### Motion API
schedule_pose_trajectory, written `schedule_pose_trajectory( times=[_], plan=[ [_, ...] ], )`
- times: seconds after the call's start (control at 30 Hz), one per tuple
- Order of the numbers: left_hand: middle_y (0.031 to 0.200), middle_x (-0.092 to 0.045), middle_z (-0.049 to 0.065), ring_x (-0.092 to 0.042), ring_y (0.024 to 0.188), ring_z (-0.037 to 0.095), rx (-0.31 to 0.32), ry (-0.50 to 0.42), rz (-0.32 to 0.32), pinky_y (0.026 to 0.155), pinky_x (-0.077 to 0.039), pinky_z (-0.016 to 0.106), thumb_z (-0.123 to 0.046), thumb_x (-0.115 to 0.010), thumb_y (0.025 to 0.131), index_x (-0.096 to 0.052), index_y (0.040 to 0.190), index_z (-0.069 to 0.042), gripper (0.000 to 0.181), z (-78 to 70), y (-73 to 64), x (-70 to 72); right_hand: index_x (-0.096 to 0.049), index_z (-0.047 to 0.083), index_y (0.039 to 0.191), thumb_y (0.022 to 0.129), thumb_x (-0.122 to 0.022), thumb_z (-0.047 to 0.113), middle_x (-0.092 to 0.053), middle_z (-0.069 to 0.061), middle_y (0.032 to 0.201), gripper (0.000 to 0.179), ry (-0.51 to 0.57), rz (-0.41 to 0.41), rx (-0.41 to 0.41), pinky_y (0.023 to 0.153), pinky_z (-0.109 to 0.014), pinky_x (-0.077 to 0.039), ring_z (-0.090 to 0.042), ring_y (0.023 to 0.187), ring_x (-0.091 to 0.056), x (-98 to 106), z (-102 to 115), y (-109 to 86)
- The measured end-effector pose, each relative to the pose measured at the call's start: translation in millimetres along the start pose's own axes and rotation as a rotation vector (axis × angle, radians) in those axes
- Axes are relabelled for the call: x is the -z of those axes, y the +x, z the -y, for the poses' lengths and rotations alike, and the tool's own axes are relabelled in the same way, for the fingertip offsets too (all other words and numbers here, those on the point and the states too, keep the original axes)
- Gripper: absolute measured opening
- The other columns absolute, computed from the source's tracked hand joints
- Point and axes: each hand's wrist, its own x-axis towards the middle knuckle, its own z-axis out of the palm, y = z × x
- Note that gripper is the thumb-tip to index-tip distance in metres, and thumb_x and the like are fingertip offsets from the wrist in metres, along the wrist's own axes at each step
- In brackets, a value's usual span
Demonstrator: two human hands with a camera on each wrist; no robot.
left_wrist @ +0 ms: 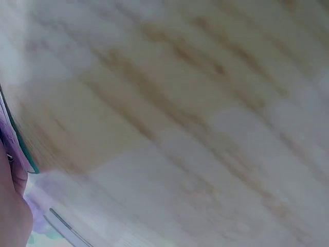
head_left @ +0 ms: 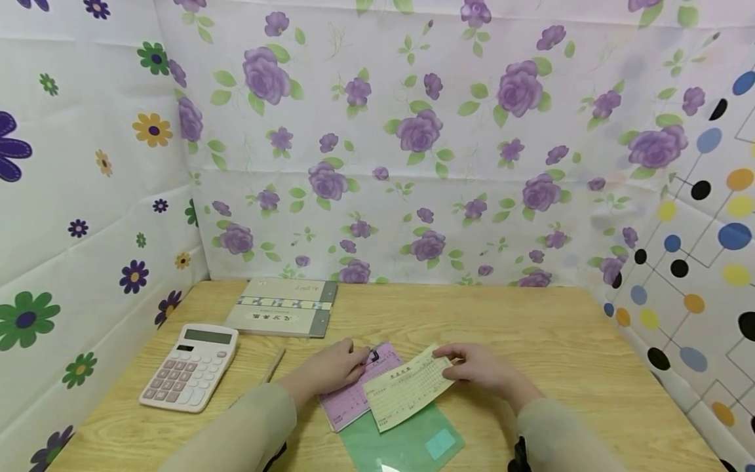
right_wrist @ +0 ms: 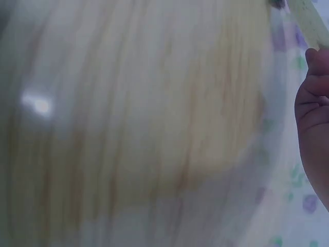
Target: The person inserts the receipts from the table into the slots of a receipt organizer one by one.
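My left hand [head_left: 331, 372] grips a stack of pink printed slips [head_left: 348, 401] by its upper left edge. A black binder clip [head_left: 373, 356] sits at the top of the stack, by the fingertips. My right hand [head_left: 480, 368] pinches a yellow printed slip [head_left: 407, 390] at its right end, tilted and overlapping the pink slips. Below both papers lies a green folder [head_left: 389, 442] with a light blue label. In the left wrist view the hand [left_wrist: 15, 206] and the pink edge show at the left border. In the right wrist view the hand [right_wrist: 314, 113] holds the yellow slip [right_wrist: 311, 23].
A white calculator [head_left: 191, 367] lies at the left of the wooden table [head_left: 472, 314]. Behind it is a flat grey-and-cream book or folder [head_left: 283, 308]. A thin wooden stick or pen [head_left: 274, 364] lies beside my left wrist. Patterned cloth [head_left: 377, 144] encloses the table's back and sides.
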Motion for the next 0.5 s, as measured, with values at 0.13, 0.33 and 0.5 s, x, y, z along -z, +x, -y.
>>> schedule_pose_trajectory(
  times=[0.13, 0.33, 0.5],
  plan=[
    [0.089, -0.047, 0.003, -0.041, 0.066, 0.01, 0.007, -0.002, 0.029, 0.058, -0.04, 0.026, -0.033, -0.05, 0.097, -0.051, 0.135, -0.015, 0.043, 0.5, 0.8, 2.7, -0.064, 0.022, 0.119, 0.083, -0.069, 0.023, -0.053, -0.006, 0.123, 0.036, -0.088, 0.035, 0.032, 0.076, -0.033, -0.044, -0.02, 0.095, -0.048, -11, 6, 7.3],
    [0.089, -0.048, 0.004, -0.042, 0.066, 0.01, -0.006, -0.015, 0.022, 0.058, -0.041, 0.026, -0.033, -0.052, 0.096, -0.053, 0.133, -0.014, 0.042, 1.2, 1.7, 5.0, -0.065, 0.021, 0.119, 0.084, -0.068, 0.022, -0.052, -0.006, 0.128, 0.035, -0.102, 0.069, 0.059, 0.085, -0.038, -0.042, -0.022, 0.108, -0.048, -28, 19, 17.0],
    [0.087, -0.048, 0.002, -0.041, 0.065, 0.009, -0.001, -0.049, 0.034, 0.057, -0.04, 0.025, -0.032, -0.054, 0.095, -0.055, 0.131, -0.016, 0.039, 2.1, 2.7, 6.3, -0.066, 0.018, 0.117, 0.085, -0.067, 0.021, -0.056, -0.006, 0.123, 0.032, -0.115, 0.074, 0.091, 0.083, -0.038, -0.044, -0.02, 0.1, -0.051, -42, 28, 26.0]
  ],
)
